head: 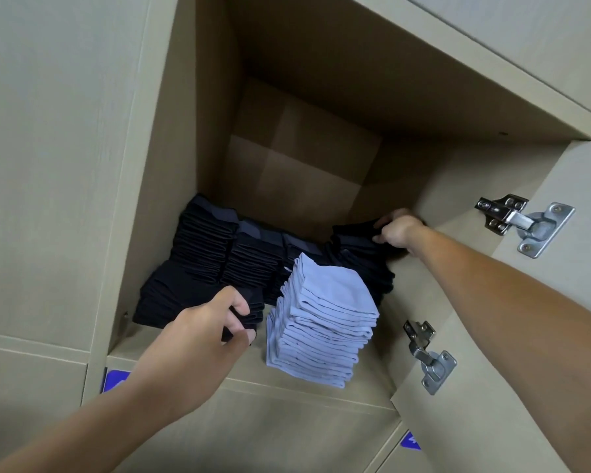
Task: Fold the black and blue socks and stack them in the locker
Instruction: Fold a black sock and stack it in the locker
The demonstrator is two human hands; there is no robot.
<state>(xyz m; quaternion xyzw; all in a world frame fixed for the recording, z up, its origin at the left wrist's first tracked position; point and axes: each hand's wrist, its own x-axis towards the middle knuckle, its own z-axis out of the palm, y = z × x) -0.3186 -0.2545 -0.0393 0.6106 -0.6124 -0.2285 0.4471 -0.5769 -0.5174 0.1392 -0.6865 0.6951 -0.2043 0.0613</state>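
Inside the open locker stand several stacks of folded black socks along the back and left. A tall stack of folded blue socks stands at the front, right of centre. My left hand grips the front-left black sock stack at its right edge, fingers curled into the folds. My right hand reaches deep to the right and pinches a folded black sock on top of the back-right black stack.
The locker door hangs open at the right, with two metal hinges on its inner face. Closed beige locker doors surround the opening. Blue labels mark the lockers below. The upper back of the locker is bare.
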